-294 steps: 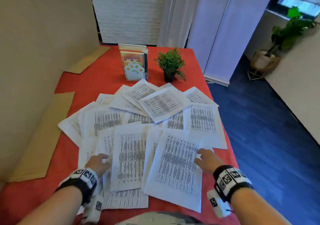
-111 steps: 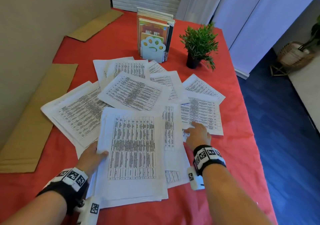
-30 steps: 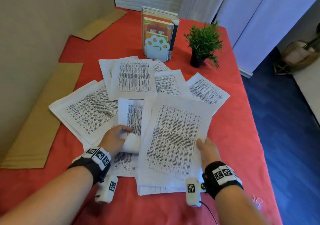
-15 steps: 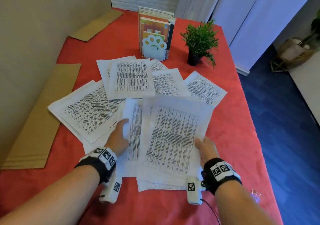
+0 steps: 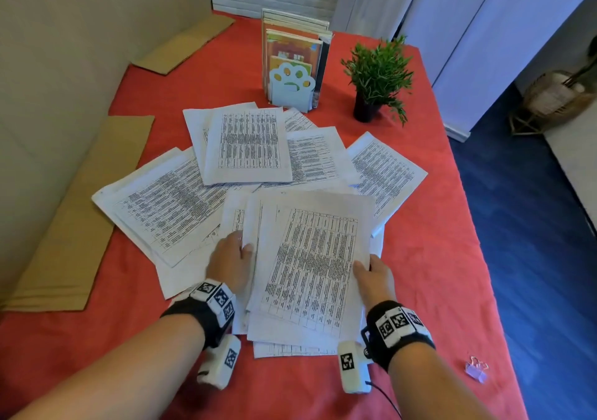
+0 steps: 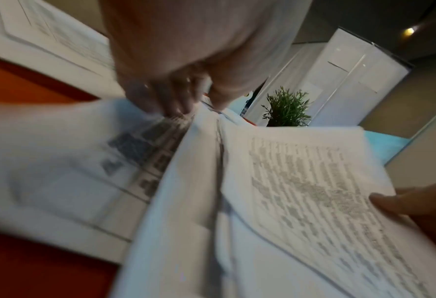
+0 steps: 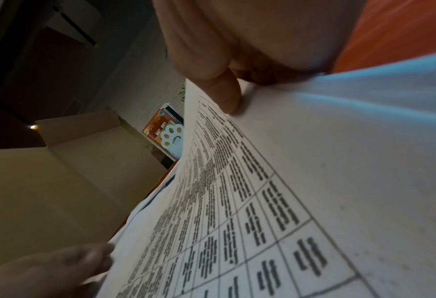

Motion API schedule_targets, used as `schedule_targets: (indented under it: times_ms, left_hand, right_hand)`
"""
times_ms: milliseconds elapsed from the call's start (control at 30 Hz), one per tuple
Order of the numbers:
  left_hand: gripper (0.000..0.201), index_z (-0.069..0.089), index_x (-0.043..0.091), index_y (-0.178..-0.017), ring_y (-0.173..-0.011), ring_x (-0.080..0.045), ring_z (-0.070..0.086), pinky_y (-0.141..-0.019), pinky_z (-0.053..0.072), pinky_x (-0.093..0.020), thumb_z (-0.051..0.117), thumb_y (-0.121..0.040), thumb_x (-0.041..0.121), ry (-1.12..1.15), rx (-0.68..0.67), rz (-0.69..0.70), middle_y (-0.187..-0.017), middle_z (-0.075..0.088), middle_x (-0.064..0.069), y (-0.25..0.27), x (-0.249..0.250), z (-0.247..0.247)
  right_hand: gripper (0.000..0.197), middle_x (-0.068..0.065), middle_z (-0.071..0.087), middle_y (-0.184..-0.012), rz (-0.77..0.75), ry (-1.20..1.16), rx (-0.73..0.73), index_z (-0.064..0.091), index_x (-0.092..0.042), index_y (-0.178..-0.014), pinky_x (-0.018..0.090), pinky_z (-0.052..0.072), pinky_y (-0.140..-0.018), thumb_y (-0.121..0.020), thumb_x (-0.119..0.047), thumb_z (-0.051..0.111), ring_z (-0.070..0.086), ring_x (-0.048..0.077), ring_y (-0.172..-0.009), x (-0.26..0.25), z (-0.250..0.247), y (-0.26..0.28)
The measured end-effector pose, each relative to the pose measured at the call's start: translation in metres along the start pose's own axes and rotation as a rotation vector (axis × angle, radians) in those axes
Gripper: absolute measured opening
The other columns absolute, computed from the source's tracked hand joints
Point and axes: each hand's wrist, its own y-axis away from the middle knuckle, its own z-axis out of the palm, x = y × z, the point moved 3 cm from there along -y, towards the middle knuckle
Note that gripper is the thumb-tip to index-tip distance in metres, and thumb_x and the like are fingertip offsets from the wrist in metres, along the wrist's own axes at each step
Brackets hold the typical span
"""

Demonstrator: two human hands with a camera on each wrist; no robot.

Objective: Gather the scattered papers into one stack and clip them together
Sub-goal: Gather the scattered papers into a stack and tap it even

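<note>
A loose stack of printed sheets (image 5: 307,267) lies tilted up near the front of the red table (image 5: 429,258). My left hand (image 5: 237,251) grips its left edge, thumb on top. At the right edge, my right hand (image 5: 368,269) pinches the stack with the thumb over the top sheet. In the left wrist view the fingers (image 6: 171,96) curl onto the papers (image 6: 288,191), blurred. My right thumb (image 7: 219,90) presses on the top sheet (image 7: 288,181) in the right wrist view. More scattered sheets lie to the left (image 5: 168,203), behind (image 5: 248,145) and to the right (image 5: 384,174). A lilac binder clip (image 5: 476,369) rests at the front right.
A book stand with a paw-shaped bookend (image 5: 290,87) and a small potted plant (image 5: 378,77) stand at the back. Cardboard sheets (image 5: 74,225) lie along the left wall. The table's right edge drops to a blue floor (image 5: 533,225).
My left hand let go of a curled sheet on the left and moved right to the stack's left edge. The sheets drew closer together. My right hand kept its hold.
</note>
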Motion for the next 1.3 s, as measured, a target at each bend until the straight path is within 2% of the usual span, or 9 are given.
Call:
schedule_targets:
  times_ms: [100, 267, 467, 567, 667, 767, 967, 1167, 1300]
  left_hand:
    - [0.056, 0.029, 0.014, -0.143, -0.130, -0.037, 0.033, -0.104, 0.035, -0.051, 0.049, -0.091, 0.011, -0.188, 0.032, -0.151, -0.149, 0.026, -0.014, -0.001, -0.016, -0.007]
    - [0.059, 0.022, 0.003, -0.146, -0.119, -0.038, 0.047, -0.101, 0.039, -0.040, 0.035, -0.089, -0.007, 0.036, -0.061, -0.123, -0.140, 0.031, -0.024, -0.004, -0.020, -0.001]
    - [0.045, 0.042, 0.003, -0.133, -0.107, -0.039, 0.055, -0.093, 0.046, -0.046, 0.026, -0.101, 0.031, 0.060, -0.017, -0.032, -0.122, 0.054, -0.024, 0.001, -0.026, 0.006]
    - [0.042, 0.043, 0.005, -0.128, -0.086, -0.035, 0.057, -0.074, 0.049, -0.040, 0.026, -0.100, 0.031, 0.045, -0.038, 0.010, -0.110, 0.056, -0.024, 0.005, -0.026, 0.012]
    - [0.039, 0.041, 0.006, -0.129, -0.072, -0.025, 0.052, -0.062, 0.042, -0.031, 0.029, -0.100, 0.029, 0.071, -0.054, 0.054, -0.104, 0.055, -0.020, 0.013, -0.024, 0.020]
    - [0.039, 0.040, 0.009, -0.131, -0.067, -0.023, 0.050, -0.058, 0.041, -0.030, 0.029, -0.099, 0.027, 0.078, -0.069, 0.054, -0.102, 0.056, -0.019, 0.017, -0.025, 0.024]
    - [0.059, 0.019, 0.018, -0.145, -0.119, -0.034, 0.050, -0.100, 0.044, -0.044, 0.045, -0.095, 0.035, 0.288, -0.116, 0.044, -0.136, 0.044, -0.011, 0.034, -0.019, 0.017]
    - [0.046, 0.029, 0.017, -0.137, -0.088, -0.020, 0.058, -0.065, 0.044, -0.025, 0.048, -0.096, 0.022, 0.360, -0.172, 0.100, -0.111, 0.058, -0.003, 0.049, -0.005, 0.004]
    - [0.036, 0.040, 0.024, -0.122, -0.088, -0.011, 0.058, -0.064, 0.041, -0.017, 0.053, -0.092, 0.008, 0.557, -0.022, 0.234, -0.102, 0.060, 0.007, 0.048, 0.025, -0.037]
  right_hand:
    - [0.026, 0.015, 0.065, -0.105, 0.003, 0.000, 0.004, 0.053, -0.009, -0.113, 0.039, 0.054, -0.076, -0.087, -0.004, 0.048, 0.062, 0.031, -0.086, -0.003, 0.000, 0.002]
    - [0.049, 0.005, 0.056, -0.114, -0.017, 0.103, -0.072, 0.041, -0.015, -0.137, 0.025, 0.039, -0.083, -0.090, 0.000, 0.044, 0.056, 0.024, -0.102, -0.007, 0.012, 0.011]
    - [0.052, 0.010, 0.039, -0.138, -0.065, 0.474, 0.010, 0.035, -0.019, -0.144, 0.041, 0.032, -0.103, -0.093, -0.014, 0.046, 0.039, 0.031, -0.122, -0.009, 0.025, 0.018]
    - [0.059, 0.014, 0.030, -0.143, -0.038, 0.494, -0.019, 0.024, -0.012, -0.148, 0.043, 0.033, -0.106, -0.093, -0.009, 0.044, 0.037, 0.035, -0.126, -0.005, 0.027, 0.016]
    - [0.064, 0.017, 0.033, -0.139, -0.102, 0.485, -0.140, 0.022, -0.005, -0.147, 0.027, 0.036, -0.100, -0.087, 0.007, 0.041, 0.043, 0.032, -0.119, -0.002, 0.035, 0.021]
    - [0.062, 0.018, 0.042, -0.136, -0.098, 0.396, -0.167, 0.029, -0.012, -0.145, 0.032, 0.040, -0.095, -0.087, 0.007, 0.038, 0.048, 0.033, -0.116, 0.003, 0.034, 0.023]
    - [0.040, -0.001, 0.054, -0.095, -0.059, 0.205, -0.196, 0.050, -0.017, -0.123, 0.017, 0.037, -0.057, -0.091, 0.002, 0.035, 0.051, 0.004, -0.072, 0.004, 0.021, 0.034]
    - [0.040, 0.011, 0.064, -0.103, -0.021, -0.039, -0.189, 0.050, -0.019, -0.111, 0.037, 0.054, -0.073, -0.082, 0.007, 0.041, 0.063, 0.021, -0.082, -0.011, 0.012, 0.046]
    - [0.048, 0.007, 0.066, -0.104, -0.185, -0.293, -0.119, 0.055, -0.032, -0.100, 0.046, 0.056, -0.084, -0.076, 0.008, 0.043, 0.066, 0.029, -0.094, -0.054, -0.005, 0.048]
